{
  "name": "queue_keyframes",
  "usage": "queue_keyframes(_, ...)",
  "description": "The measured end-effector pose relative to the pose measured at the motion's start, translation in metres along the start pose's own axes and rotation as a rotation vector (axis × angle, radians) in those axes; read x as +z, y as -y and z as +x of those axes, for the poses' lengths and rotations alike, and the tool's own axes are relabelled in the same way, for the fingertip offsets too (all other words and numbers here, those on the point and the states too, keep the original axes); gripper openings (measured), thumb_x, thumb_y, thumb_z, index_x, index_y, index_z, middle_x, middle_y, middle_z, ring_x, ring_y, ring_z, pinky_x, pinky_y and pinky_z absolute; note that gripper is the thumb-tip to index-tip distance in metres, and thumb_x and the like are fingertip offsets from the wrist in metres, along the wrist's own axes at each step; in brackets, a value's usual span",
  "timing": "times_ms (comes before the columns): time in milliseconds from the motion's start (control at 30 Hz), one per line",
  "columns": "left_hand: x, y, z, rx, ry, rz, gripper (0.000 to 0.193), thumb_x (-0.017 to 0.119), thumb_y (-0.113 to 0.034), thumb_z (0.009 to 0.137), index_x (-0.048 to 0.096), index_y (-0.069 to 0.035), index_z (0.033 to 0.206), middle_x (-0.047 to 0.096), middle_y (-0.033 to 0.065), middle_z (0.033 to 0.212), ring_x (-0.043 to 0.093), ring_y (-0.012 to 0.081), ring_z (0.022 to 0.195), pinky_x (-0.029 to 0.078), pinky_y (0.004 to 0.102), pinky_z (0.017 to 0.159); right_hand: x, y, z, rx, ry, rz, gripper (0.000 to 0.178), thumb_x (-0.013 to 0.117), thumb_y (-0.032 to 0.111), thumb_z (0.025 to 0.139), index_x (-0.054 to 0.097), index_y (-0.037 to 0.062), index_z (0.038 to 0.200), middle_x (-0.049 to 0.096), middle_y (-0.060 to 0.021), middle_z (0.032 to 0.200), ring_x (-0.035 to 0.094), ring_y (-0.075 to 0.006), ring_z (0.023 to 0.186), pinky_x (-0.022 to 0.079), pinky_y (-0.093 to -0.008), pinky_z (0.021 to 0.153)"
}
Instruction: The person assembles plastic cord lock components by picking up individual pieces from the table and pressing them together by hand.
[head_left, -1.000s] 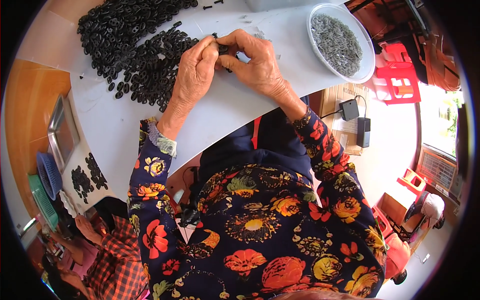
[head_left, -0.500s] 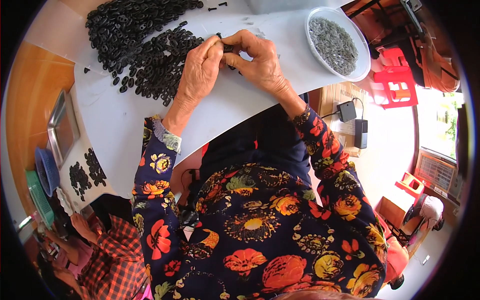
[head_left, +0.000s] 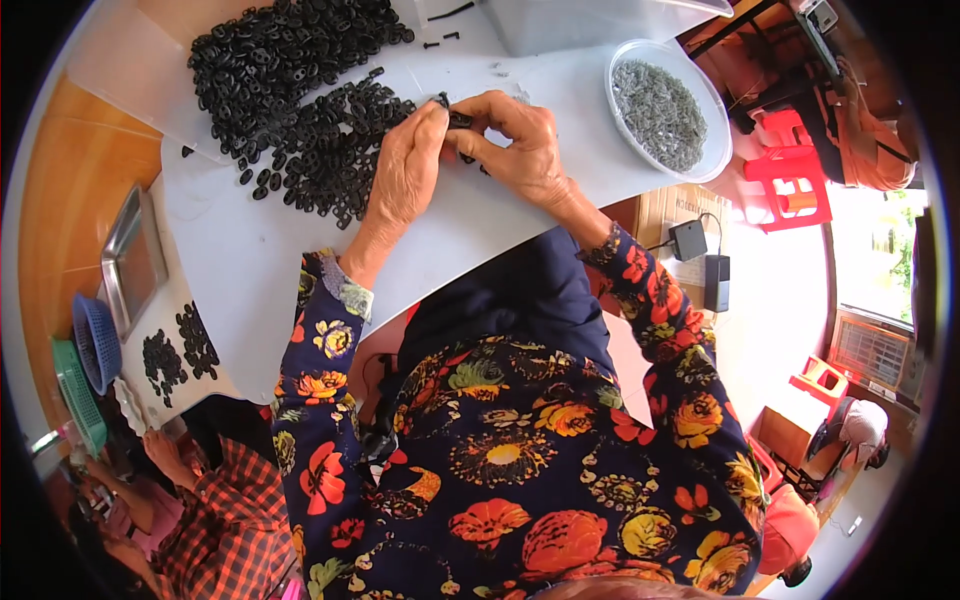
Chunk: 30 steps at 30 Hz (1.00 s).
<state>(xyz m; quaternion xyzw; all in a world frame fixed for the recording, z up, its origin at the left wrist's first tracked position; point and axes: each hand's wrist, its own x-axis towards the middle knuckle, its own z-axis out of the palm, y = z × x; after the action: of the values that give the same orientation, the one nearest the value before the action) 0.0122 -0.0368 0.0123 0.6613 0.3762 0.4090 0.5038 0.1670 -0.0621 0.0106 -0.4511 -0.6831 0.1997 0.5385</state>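
Observation:
My left hand [head_left: 408, 165] is closed over the table, its thumb and fingers pinching a small black piece [head_left: 443, 100] whose tip pokes out above them. Close against it, my right hand [head_left: 522, 150] pinches a small black plastic part [head_left: 459, 120] between thumb and forefinger. The fingers hide most of both pieces, and whether they join cannot be made out. To the left of my hands spreads a big pile of black oval parts with holes [head_left: 295, 55]. A few more black bits lie under my right fingers.
A clear round tub [head_left: 722, 150] of small transparent pieces stands right. Behind is a clear plastic bin [head_left: 560, 28]; two small black pegs [head_left: 441, 41] lie near it. Far left are a metal tray [head_left: 135, 265], baskets [head_left: 92, 340] and a co-worker in a checked shirt [head_left: 240, 500].
The whole view has shifted, so the table and its things sit lower in the picture. Both hands stay together at the same spot beside the pile, still pinching the small black parts.

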Motion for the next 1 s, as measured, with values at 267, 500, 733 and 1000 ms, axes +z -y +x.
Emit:
queue_keyframes(267,0.003,0.008,-0.016,0.039,0.093,-0.207,0.043,0.040,-0.032,0.100,0.045,0.000,0.071,0.046,0.0046,0.065,0.046,0.0130,0.068,0.041,0.0277,0.069,-0.087,0.052,0.127,-0.461,-0.136,-0.575,0.019,0.070,0.001,0.075,0.063,0.0002,0.093,0.061,-0.0107,0.082,0.062,-0.0203,0.069,0.050,-0.0293,0.064)
queue_keyframes(500,0.002,0.013,-0.029,0.036,0.135,-0.175,0.037,0.043,-0.027,0.099,0.046,0.000,0.073,0.043,0.0017,0.065,0.042,0.0116,0.061,0.040,0.0263,0.059,-0.034,0.026,0.077,-0.399,0.252,-0.444,0.018,0.067,0.004,0.075,0.063,0.0029,0.092,0.062,-0.0104,0.078,0.062,-0.0297,0.065,0.052,-0.0334,0.058)
queue_keyframes(733,0.012,0.004,-0.026,0.051,0.166,-0.129,0.028,0.049,-0.015,0.096,0.041,0.003,0.075,0.036,0.0084,0.064,0.032,0.0182,0.056,0.034,0.0327,0.053,-0.029,-0.019,0.044,-0.119,0.538,-1.107,0.015,0.063,0.003,0.073,0.059,-0.0012,0.087,0.060,-0.0170,0.089,0.060,-0.0317,0.092,0.052,-0.0380,0.075)
queue_keyframes(1000,0.011,0.001,-0.028,0.032,0.174,-0.128,0.027,0.048,-0.015,0.096,0.043,0.004,0.077,0.039,0.0120,0.065,0.035,0.0228,0.056,0.035,0.0347,0.054,-0.027,-0.020,0.047,-0.090,0.202,-0.374,0.021,0.055,-0.005,0.081,0.060,0.0010,0.100,0.060,-0.0165,0.083,0.060,-0.0359,0.072,0.050,-0.0417,0.064)
